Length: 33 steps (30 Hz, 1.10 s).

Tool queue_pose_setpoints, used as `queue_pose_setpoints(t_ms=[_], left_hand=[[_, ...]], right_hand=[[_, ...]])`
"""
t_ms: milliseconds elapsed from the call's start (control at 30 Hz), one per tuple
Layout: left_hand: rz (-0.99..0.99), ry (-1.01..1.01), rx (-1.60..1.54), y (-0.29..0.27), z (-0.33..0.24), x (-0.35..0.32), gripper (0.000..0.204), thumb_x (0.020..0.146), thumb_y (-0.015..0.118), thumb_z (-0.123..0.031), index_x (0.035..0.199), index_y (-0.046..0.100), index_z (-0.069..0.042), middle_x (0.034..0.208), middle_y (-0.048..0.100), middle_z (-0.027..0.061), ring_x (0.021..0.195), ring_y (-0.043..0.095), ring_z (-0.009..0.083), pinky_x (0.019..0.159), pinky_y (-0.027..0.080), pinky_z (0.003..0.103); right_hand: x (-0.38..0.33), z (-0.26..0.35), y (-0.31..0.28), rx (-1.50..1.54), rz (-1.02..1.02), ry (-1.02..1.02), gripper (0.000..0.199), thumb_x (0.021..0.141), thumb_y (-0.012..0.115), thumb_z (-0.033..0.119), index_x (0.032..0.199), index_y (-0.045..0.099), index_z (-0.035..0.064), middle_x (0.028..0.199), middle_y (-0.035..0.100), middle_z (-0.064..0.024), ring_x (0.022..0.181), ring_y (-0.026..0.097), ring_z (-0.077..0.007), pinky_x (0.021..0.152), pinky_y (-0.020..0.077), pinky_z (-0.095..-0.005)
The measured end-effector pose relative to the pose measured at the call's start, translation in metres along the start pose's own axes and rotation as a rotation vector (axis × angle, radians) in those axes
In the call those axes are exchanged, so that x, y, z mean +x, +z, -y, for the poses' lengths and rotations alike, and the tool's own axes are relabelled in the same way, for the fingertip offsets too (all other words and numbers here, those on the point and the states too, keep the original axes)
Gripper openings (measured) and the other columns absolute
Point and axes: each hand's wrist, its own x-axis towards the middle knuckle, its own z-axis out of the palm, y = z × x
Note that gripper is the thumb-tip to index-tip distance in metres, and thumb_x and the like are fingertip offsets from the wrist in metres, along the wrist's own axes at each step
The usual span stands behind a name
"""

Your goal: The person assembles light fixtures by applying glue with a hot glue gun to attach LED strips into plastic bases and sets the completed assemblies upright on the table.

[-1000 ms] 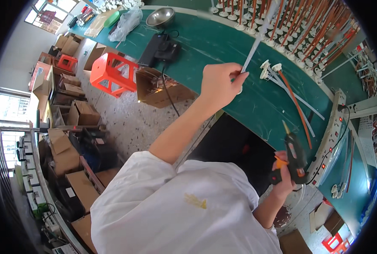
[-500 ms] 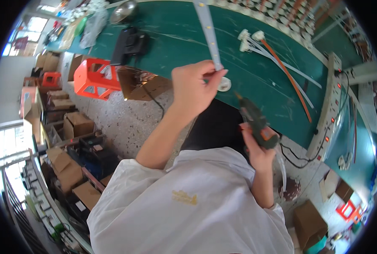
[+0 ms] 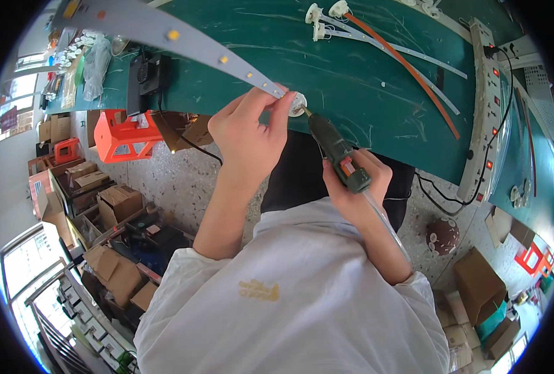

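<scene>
My left hand (image 3: 252, 128) pinches the narrow end of a white LED strip (image 3: 196, 47) dotted with small yellow chips, which stretches up toward the upper left. Just past its fingertips a round white cap (image 3: 298, 105) sits at the table's near edge. My right hand (image 3: 361, 184) is wrapped round a dark green glue gun (image 3: 333, 140) with an orange-red trigger. Its nozzle points at the cap, very close to it; whether they touch I cannot tell. A clear glue stick (image 3: 386, 224) trails from the gun's back end.
On the green table (image 3: 376, 112) lie several strips with white end caps (image 3: 326, 22), one strip orange (image 3: 407, 75). A power strip (image 3: 483, 118) with red lights runs along the right edge. A black device (image 3: 146, 78) stands left, above an orange stool (image 3: 124, 134). A black cord (image 3: 454, 202) hangs right.
My right hand has brought the glue gun up and left, its nozzle now by the white cap. The LED strip has swung from nearly upright to leaning left. The view has shifted.
</scene>
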Motion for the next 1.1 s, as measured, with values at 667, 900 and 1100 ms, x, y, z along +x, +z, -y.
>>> queue_pose_setpoints(t_ms=[667, 900, 1100], left_hand=[[0.003, -0.064, -0.073, 0.001, 0.007, -0.001, 0.014, 0.080, 0.082, -0.001, 0.087, 0.070, -0.004, 0.076, 0.074, 0.0070, 0.066, 0.074, 0.0180, 0.059, 0.054, 0.025], [0.008, -0.086, -0.093, 0.001, 0.006, -0.002, 0.013, 0.080, 0.081, -0.001, 0.087, 0.071, -0.003, 0.076, 0.074, 0.0072, 0.066, 0.074, 0.0178, 0.059, 0.054, 0.025], [0.012, -0.094, -0.123, 0.001, 0.007, -0.002, 0.012, 0.080, 0.080, 0.000, 0.087, 0.070, -0.002, 0.077, 0.075, 0.0080, 0.067, 0.075, 0.0180, 0.061, 0.056, 0.025]], right_hand=[[0.007, 0.000, 0.007, -0.013, 0.026, -0.080, 0.019, 0.071, 0.076, 0.001, 0.066, 0.058, 0.0008, 0.058, 0.051, -0.0092, 0.049, 0.047, -0.0249, 0.046, 0.0370, -0.0357], [0.006, -0.003, 0.009, -0.049, 0.011, -0.095, 0.019, 0.071, 0.076, 0.002, 0.065, 0.058, 0.0012, 0.057, 0.050, -0.0092, 0.048, 0.047, -0.0252, 0.046, 0.0371, -0.0359], [0.005, -0.004, 0.009, -0.091, 0.014, -0.099, 0.019, 0.071, 0.077, 0.003, 0.065, 0.059, 0.0015, 0.055, 0.050, -0.0086, 0.047, 0.046, -0.0247, 0.045, 0.0367, -0.0360]])
